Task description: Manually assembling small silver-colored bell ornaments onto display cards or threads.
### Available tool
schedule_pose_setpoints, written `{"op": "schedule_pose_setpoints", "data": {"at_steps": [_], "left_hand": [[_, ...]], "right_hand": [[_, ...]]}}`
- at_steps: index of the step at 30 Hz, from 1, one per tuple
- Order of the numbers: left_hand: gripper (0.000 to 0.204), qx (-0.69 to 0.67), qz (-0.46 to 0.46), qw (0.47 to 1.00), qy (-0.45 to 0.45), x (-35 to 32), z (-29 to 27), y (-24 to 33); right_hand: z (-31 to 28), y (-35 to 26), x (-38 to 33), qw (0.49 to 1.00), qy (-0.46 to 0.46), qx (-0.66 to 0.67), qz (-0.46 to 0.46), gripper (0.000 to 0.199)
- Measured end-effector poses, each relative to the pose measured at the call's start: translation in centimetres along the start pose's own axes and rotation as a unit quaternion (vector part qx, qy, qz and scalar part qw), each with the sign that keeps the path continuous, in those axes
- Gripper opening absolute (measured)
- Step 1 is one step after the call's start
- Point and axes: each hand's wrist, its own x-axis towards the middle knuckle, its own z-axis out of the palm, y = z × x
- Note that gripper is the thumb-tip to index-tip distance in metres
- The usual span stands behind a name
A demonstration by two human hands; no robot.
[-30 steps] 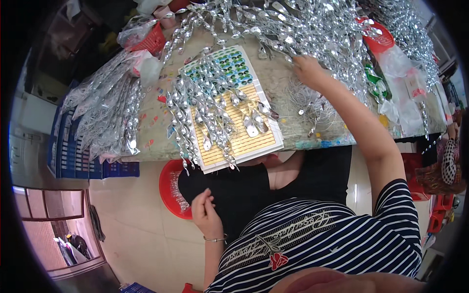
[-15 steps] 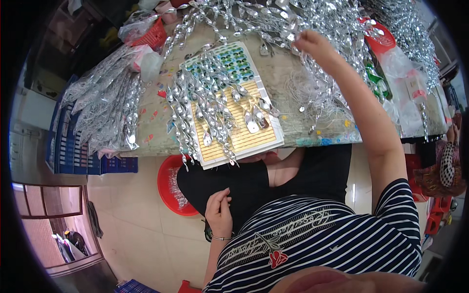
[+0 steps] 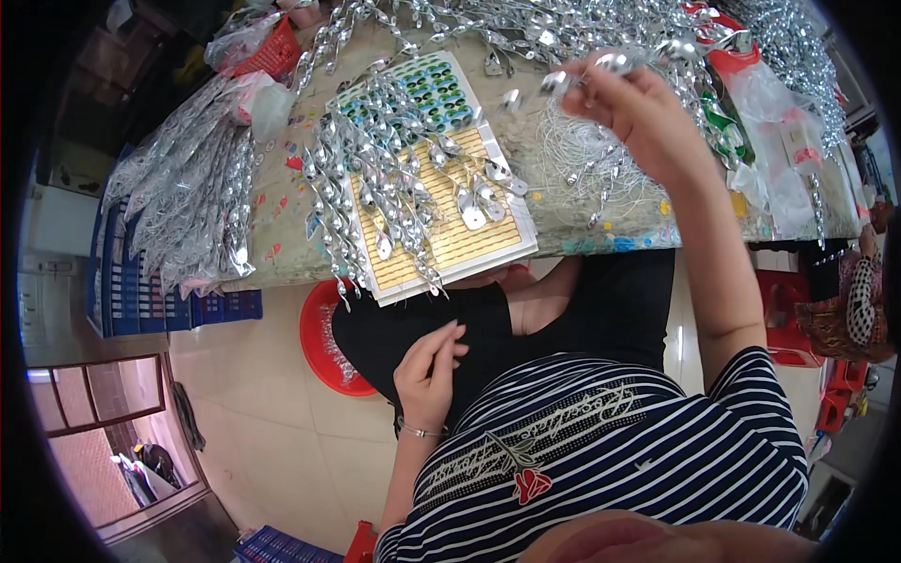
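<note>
My right hand (image 3: 638, 108) is raised over the table, its fingers pinched on a silver ornament strand (image 3: 572, 80) whose shiny pieces dangle to the left. My left hand (image 3: 429, 371) rests on my lap against black trousers, fingers loosely apart, holding nothing. In front of me a yellow-and-green board (image 3: 469, 239) lies on the table edge, with several twisted silver strands (image 3: 375, 178) draped across it. A tangle of thin white wire (image 3: 582, 169) lies under my right hand.
Heaps of silver strands (image 3: 188, 197) cover the table's left and far side. Clear plastic bags (image 3: 779, 141) sit at the right. A red basin (image 3: 324, 342) stands on the floor under the table, blue crates (image 3: 122, 291) at the left, and a red basket (image 3: 272, 52) at the back.
My right hand has lifted off the table toward me, carrying a silver strand. My left hand has shifted slightly on my lap.
</note>
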Motion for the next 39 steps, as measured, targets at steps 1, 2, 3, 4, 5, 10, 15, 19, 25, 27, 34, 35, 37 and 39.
{"op": "schedule_pose_setpoints", "data": {"at_steps": [1, 2, 3, 4, 5, 10, 15, 19, 25, 27, 34, 35, 37, 39], "left_hand": [[0.024, -0.024, 0.007, 1.0, -0.016, 0.7, 0.5, 0.9], [0.029, -0.049, 0.017, 0.998, -0.035, 1.5, 1.0, 1.7], [0.029, -0.049, 0.016, 0.998, -0.036, 2.4, 1.7, 2.1], [0.036, -0.135, 0.053, 0.989, -0.037, 3.0, 2.3, 2.7], [0.047, -0.224, 0.089, 0.97, -0.041, 3.8, 2.8, 2.9], [0.061, -0.33, 0.016, 0.944, 0.007, 5.4, 2.6, 4.3], [0.051, -0.288, 0.004, 0.955, 0.065, 4.8, 0.5, 3.0], [0.049, -0.224, 0.041, 0.973, -0.023, 2.0, -4.1, 0.3], [0.046, -0.179, 0.141, 0.973, 0.027, 5.2, -0.7, 4.2], [0.052, -0.148, 0.153, 0.976, -0.036, 6.0, 0.9, 5.3], [0.038, -0.164, -0.009, 0.956, -0.245, 4.6, 2.4, 4.6], [0.038, -0.138, 0.0, 0.966, -0.218, 4.5, 2.3, 3.9], [0.038, -0.131, -0.007, 0.978, -0.162, 4.6, 1.9, 4.1], [0.037, -0.163, -0.016, 0.975, -0.153, 5.0, 1.5, 4.0]], "right_hand": [[1.8, 0.0, -1.5, 1.0, -0.017, 0.018, 0.016, 0.022], [3.7, -0.3, -3.1, 0.998, -0.031, 0.035, 0.029, 0.019], [5.2, -0.4, -4.3, 0.996, -0.071, 0.032, 0.037, 0.017], [6.5, -0.5, -5.4, 0.992, -0.114, 0.032, 0.045, 0.014], [7.6, -0.3, -6.6, 0.989, -0.131, 0.014, 0.063, 0.013], [9.3, 1.5, -8.8, 0.972, -0.215, -0.065, -0.065, 0.014], [8.9, 1.7, -8.8, 0.978, -0.121, 0.036, 0.163, 0.013], [8.8, 2.4, -8.1, 0.973, -0.156, 0.014, 0.168, 0.016], [11.9, 7.8, -10.6, 0.94, -0.331, -0.08, 0.002, 0.017], [13.3, 9.2, -11.6, 0.919, -0.383, -0.09, -0.017, 0.018], [15.3, 13.3, -14.2, 0.917, -0.363, -0.093, -0.134, 0.017], [14.6, 13.6, -14.4, 0.916, -0.387, -0.094, -0.054, 0.017], [13.4, 11.6, -13.6, 0.904, -0.4, -0.15, 0.009, 0.018], [11.4, 10.8, -12.4, 0.896, -0.385, -0.203, 0.086, 0.02]]}}
